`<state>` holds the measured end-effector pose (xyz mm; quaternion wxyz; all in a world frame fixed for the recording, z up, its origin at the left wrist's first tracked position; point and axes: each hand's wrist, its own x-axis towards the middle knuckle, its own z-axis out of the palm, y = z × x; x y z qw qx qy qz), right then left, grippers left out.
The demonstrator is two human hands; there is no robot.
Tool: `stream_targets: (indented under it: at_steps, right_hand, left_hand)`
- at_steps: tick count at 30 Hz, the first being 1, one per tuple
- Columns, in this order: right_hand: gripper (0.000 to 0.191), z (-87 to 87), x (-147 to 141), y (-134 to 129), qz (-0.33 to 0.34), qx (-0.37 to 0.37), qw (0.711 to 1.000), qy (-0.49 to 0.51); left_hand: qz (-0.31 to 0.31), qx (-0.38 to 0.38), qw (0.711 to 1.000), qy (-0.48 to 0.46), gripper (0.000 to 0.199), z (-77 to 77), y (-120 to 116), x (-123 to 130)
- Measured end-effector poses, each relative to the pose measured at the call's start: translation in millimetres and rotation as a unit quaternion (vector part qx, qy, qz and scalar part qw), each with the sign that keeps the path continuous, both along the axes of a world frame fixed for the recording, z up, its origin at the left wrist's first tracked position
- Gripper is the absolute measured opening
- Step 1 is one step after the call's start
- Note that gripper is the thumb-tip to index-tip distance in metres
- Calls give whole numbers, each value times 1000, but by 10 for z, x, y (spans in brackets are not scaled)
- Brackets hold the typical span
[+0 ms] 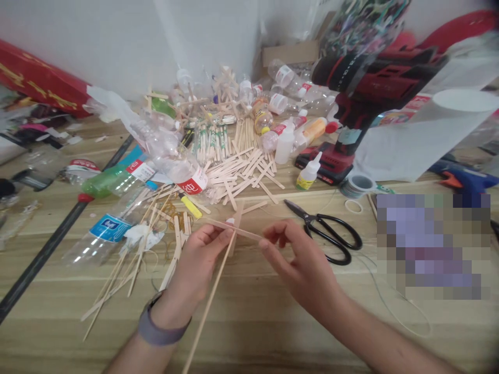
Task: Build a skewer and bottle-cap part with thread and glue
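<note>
My left hand (200,252) pinches 2 crossed craft sticks (249,234) and a skewer (212,296) slanting toward the table's (253,332) near edge; my right hand (302,257), beside scissors (309,220), is half open, grip unclear.

"What carries all this clutter?"

"A wooden table (245,322), pale with brownish grain."

"And toward its far edge?"

"A jumble of plastic bottles (283,104), with loose flat sticks (249,169) heaped on their nearer side."

"The left edge?"

"A dark rod (42,254) lies slantwise there, and near it a blue-labelled bottle (107,229) on its side."

"Toward the right edge?"

"A red-and-black drill (385,83) stands on its battery, between a small glue bottle (309,174) and a roll of tape (355,193). Nearer lie black-handled scissors (310,222), tip toward the far left corner."
</note>
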<state>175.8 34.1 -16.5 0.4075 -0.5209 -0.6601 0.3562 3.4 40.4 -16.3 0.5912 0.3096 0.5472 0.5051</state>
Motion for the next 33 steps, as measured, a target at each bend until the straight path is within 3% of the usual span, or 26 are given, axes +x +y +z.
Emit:
stream_targets:
  at_steps: [4, 8, 13, 16, 20, 23, 30, 33]
  right_hand:
    - [18, 75, 32, -50, 83, -15, 996, 23]
    - [16, 121, 92, -35, 60, -10, 998, 14]
    - [13, 139, 125, -6, 40, -36, 998, 25]
    - [19, 140, 93, -38, 107, -102, 987, 58]
    - [34, 119, 38, -102, 242, -220, 932, 157]
    - [49, 101, 17, -126, 298, -281, 881, 237]
    - [54, 148, -25, -104, 266, -394, 808, 348]
    - [50, 231, -43, -71, 253, -417, 796, 358]
  left_hand:
    - [34, 38, 998, -25, 26, 96, 66, -1]
    - [36, 40, 998, -32, 29, 167, 89, 48]
    - [50, 46, 997, -33, 30, 120, 103, 92]
    - [31, 69, 997, -14, 27, 61, 130, 120]
    - [22, 99, 995, 9, 25, 9, 175, 187]
    - [24, 116, 993, 21, 24, -19, 206, 237]
    - [27, 150, 986, 63, 18, -30, 271, 260]
    - [30, 163, 982, 92, 17, 27, 292, 249]
